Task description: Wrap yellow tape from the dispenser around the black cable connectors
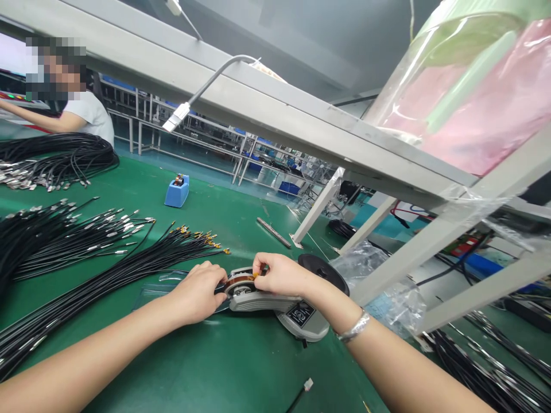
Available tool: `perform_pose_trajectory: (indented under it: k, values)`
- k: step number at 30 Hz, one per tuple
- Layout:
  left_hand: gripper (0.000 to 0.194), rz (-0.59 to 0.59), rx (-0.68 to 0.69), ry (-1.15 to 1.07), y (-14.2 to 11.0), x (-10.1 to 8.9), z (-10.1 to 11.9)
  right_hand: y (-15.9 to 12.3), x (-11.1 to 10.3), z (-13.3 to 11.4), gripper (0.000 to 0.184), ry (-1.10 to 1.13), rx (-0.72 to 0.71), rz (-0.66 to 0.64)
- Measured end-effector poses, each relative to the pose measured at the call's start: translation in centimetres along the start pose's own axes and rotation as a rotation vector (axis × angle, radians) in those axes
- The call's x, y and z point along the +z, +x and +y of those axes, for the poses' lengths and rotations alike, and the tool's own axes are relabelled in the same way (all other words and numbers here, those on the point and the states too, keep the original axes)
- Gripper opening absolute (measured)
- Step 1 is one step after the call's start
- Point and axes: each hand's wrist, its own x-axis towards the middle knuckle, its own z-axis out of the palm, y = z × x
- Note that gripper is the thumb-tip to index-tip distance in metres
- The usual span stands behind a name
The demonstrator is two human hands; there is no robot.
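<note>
A grey tape dispenser (258, 302) lies on the green table, with a roll of amber tape (238, 281) in its open end. My left hand (198, 292) is closed against the left end of the dispenser, beside the roll; its fingertips are partly hidden. At the roll's right side my right hand (279, 276) pinches a small piece of amber tape (255, 275) between thumb and forefinger. Left of the dispenser stretches a bundle of black cables (142, 259), several of their tips wrapped in amber. One loose cable with a white connector (307, 384) lies near the front.
A blue tape dispenser (177, 191) and a metal rod (274, 232) sit farther back. More black cables (55, 155) are heaped at left, near a seated person (88, 115). Shelf posts (396, 261) and clear plastic bags (387, 295) stand at right. A white USB cable (177, 116) hangs overhead.
</note>
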Motion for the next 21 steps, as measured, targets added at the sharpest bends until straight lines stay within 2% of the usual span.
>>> perform_pose_trajectory:
  k: [5,9,16,21]
  values:
    - [0.024,0.022,0.024,-0.05,0.2,-0.1,1.2,0.7,-0.9,-0.3,0.006,0.069,0.05,-0.118]
    - [0.02,0.044,0.028,-0.086,0.6,0.0,2.0,1.6,-1.1,0.0,0.005,0.116,0.053,-0.139]
    - [0.013,0.039,0.003,-0.126,0.8,-0.1,1.8,2.0,-1.1,0.9,0.002,0.352,-0.011,-0.168]
    - [0.017,0.039,-0.018,-0.158,0.7,0.0,1.7,1.7,-0.9,1.2,0.006,0.474,0.018,-0.138]
